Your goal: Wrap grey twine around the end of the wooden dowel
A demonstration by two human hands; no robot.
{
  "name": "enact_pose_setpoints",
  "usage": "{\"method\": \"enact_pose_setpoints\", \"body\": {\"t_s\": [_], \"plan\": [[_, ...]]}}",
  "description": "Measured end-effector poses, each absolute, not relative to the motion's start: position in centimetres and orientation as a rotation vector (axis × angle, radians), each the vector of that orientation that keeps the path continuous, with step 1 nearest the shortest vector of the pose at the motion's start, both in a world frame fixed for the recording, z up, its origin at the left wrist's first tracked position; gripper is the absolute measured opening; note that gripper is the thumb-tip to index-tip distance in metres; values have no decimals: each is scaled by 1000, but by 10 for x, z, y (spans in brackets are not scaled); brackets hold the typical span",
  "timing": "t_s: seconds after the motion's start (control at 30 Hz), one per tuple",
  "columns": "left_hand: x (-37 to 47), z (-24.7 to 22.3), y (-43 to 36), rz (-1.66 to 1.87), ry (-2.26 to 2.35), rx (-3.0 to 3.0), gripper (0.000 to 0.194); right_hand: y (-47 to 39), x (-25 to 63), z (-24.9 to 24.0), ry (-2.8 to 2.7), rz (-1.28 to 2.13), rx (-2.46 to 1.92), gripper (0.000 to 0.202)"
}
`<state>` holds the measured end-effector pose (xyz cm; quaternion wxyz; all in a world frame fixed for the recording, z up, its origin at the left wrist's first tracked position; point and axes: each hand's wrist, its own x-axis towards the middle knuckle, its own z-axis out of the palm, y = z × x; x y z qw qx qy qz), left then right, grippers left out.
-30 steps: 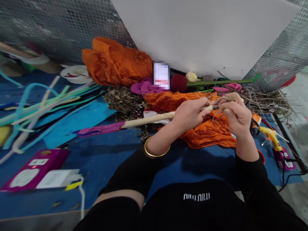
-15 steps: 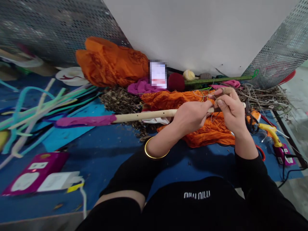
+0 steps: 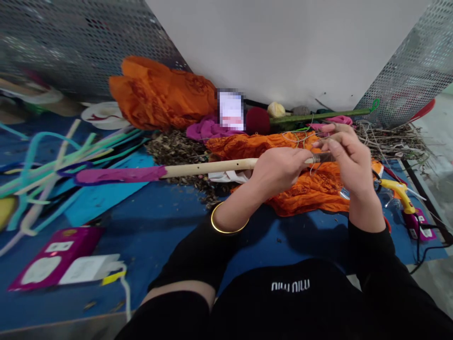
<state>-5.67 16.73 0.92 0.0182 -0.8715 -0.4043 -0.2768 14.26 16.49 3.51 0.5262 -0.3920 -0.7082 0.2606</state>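
A long pale wooden stick (image 3: 208, 166), its left end wrapped in magenta cloth (image 3: 120, 174), lies across my view. Around its right part my left hand (image 3: 278, 170) is wrapped, a gold bangle on that wrist. Just right of that grip, thin cord (image 3: 314, 159) is wound about the stick, beside a darker section (image 3: 325, 157). My right hand (image 3: 348, 156) is at this dark end, fingers bent and pinching; a thin strand seems to run from them, but what they hold is partly hidden. Orange cloth (image 3: 304, 198) spreads beneath both hands.
Dry twigs (image 3: 398, 139) and dried leaves (image 3: 173, 153) lie behind the stick. A yellow glue gun (image 3: 398, 191) with cables sits at right. At left are bendy coloured strips (image 3: 53, 165) and a magenta power strip (image 3: 53, 257). A lit screen (image 3: 231, 111) stands by the white panel.
My right hand has shifted slightly right and turned, uncovering the cord winding and dark section. My left hand keeps its grip; the stick has slid a little left in view.
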Motion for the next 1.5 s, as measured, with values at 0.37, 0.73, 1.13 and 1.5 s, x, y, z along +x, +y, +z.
{"method": "enact_pose_setpoints", "body": {"t_s": [0.37,0.73,1.13,1.5], "plan": [[-80,20,171,-1540,-1303,-3044,25,214,200,22,-1309,427,-1250,25],[-79,30,167,-1939,-1427,-2783,30,187,125,7,-1781,977,-839,20],[-79,28,174,-2043,-1373,-2792,23,157,106,8,-1614,523,-405,31],[-65,15,173,-1577,-1456,-2792,28,149,95,3,-1409,643,-577,40]]}}
